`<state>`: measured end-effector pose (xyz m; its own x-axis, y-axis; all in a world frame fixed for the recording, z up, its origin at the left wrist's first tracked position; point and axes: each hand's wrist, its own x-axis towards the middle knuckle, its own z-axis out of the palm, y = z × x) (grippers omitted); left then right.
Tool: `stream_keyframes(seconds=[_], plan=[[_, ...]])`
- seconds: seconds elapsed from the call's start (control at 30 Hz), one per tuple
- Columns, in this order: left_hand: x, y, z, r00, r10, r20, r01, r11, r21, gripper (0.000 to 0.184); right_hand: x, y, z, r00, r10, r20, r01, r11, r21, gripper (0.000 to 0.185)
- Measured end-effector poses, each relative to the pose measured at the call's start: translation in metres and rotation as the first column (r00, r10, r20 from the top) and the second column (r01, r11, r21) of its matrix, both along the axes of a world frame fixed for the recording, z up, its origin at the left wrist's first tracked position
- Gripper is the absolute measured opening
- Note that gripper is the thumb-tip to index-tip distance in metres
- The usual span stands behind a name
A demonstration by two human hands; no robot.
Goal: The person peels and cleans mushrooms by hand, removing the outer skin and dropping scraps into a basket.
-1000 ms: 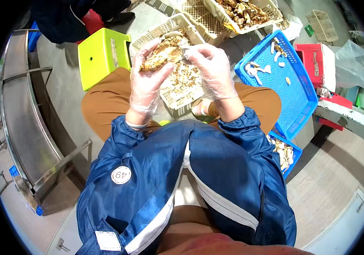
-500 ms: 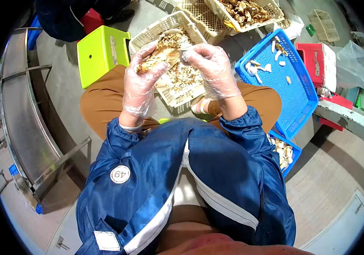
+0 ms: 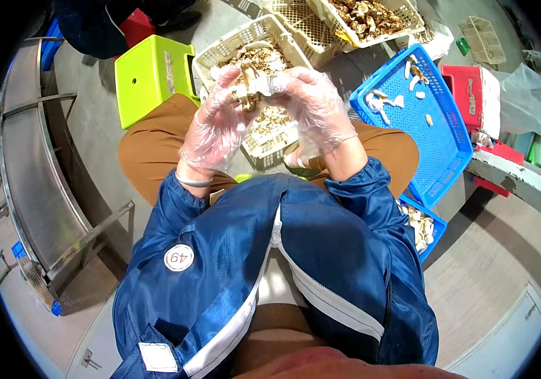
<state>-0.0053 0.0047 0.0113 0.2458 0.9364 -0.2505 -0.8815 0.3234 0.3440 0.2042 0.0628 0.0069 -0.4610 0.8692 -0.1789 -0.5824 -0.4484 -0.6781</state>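
My left hand [image 3: 220, 123], in a clear plastic glove, is closed around a brown mushroom [image 3: 245, 96] whose pale stem [image 3: 260, 84] points to the right. Opposite it, my right hand [image 3: 315, 104], gloved the same way, pinches a small grey piece [image 3: 276, 83] against the stem; its kind is too small to tell. Both hands are above a cream crate [image 3: 212, 58] holding many brown mushrooms [image 3: 264, 58]. Pale trimmings [image 3: 272, 126] lie in the crate's near part, below my hands.
To the right, a blue basket [image 3: 431, 142] holds several pale stem pieces [image 3: 381, 104]; another blue basket [image 3: 438, 227] has more pale pieces. A further mushroom crate [image 3: 387, 38] stands at the back. On the left are a green stool [image 3: 150, 82] and a metal frame [image 3: 43, 158]. Another person's dark clothing [image 3: 87, 28] shows upper left.
My left hand has turned the mushroom from its broad cap side to its edge, showing the pale stem. My right hand has shifted slightly left and down toward it.
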Motion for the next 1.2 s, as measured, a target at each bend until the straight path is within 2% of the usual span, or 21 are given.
stream_keyframes(seconds=[0.07,0.1,0.13,0.17,0.2,0.27,0.37,0.4,0.47,0.57,0.67,0.7,0.83,0.9,1.1,1.2], plan=[[-0.004,0.001,-0.008,0.998,-0.025,0.060,0.025,1.000,-0.002,0.048,0.005,0.002,0.004,0.970,-0.079,0.232,0.051,0.991,0.126,0.019],[-0.007,0.004,-0.011,0.988,-0.014,0.155,0.019,0.999,-0.031,0.047,0.010,0.005,0.004,0.923,-0.123,0.365,0.055,0.980,0.190,0.018],[-0.008,0.005,-0.012,0.989,0.026,0.148,-0.019,0.999,-0.048,0.047,0.016,0.008,0.003,0.856,-0.172,0.488,0.051,0.966,0.252,0.018],[-0.009,0.006,-0.012,0.988,0.066,0.141,-0.057,0.996,-0.066,0.047,0.021,0.012,-0.009,0.813,-0.240,0.530,0.042,0.933,0.357,0.017],[-0.010,0.006,-0.011,0.985,0.106,0.133,-0.095,0.992,-0.083,0.047,0.020,0.010,-0.003,0.714,-0.324,0.620,0.054,0.909,0.413,0.015],[-0.011,0.007,-0.011,0.992,0.097,0.086,-0.094,0.995,-0.040,0.049,0.023,0.009,0.013,0.520,-0.503,0.691,-0.113,0.761,0.639,0.013],[-0.003,0.010,-0.011,0.990,0.131,-0.050,-0.131,0.991,0.008,0.049,0.009,0.003,0.040,0.547,-0.605,0.579,-0.211,0.570,0.794,0.010],[0.002,0.011,-0.012,0.985,0.143,-0.094,-0.140,0.989,0.041,0.047,0.006,0.001,0.043,0.553,-0.607,0.570,-0.253,0.529,0.810,0.016],[0.007,0.010,-0.014,0.968,0.197,-0.155,-0.199,0.980,0.003,0.044,-0.002,0.000,0.047,0.632,-0.565,0.530,-0.197,0.544,0.815,0.014],[0.017,0.010,-0.012,0.941,0.227,-0.249,-0.225,0.974,0.037,0.047,-0.007,0.002,0.042,0.654,-0.618,0.436,-0.131,0.476,0.870,0.012],[0.022,0.009,-0.013,0.927,0.253,-0.278,-0.248,0.967,0.055,0.043,-0.009,0.000,0.042,0.636,-0.633,0.442,-0.127,0.479,0.869,0.009],[0.023,0.008,-0.011,0.924,0.255,-0.284,-0.250,0.967,0.055,0.043,-0.010,0.001,0.036,0.611,-0.673,0.417,-0.141,0.425,0.894,0.007],[0.026,0.007,-0.009,0.916,0.263,-0.303,-0.259,0.965,0.054,0.041,-0.013,0.001,0.032,0.613,-0.703,0.362,-0.085,0.397,0.914,0.010],[0.024,0.007,-0.013,0.927,0.271,-0.259,-0.266,0.962,0.056,0.044,-0.012,0.000,0.032,0.614,-0.693,0.379,-0.080,0.423,0.903,0.011],[0.023,0.005,-0.007,0.920,0.216,-0.327,-0.219,0.975,0.028,0.043,-0.006,-0.001,0.033,0.664,-0.604,0.441,-0.057,0.548,0.835,0.014],[0.015,0.006,-0.006,0.905,0.128,-0.406,-0.141,0.990,-0.002,0.048,0.001,-0.002,0.036,0.714,-0.480,0.509,-0.010,0.721,0.693,0.017]])
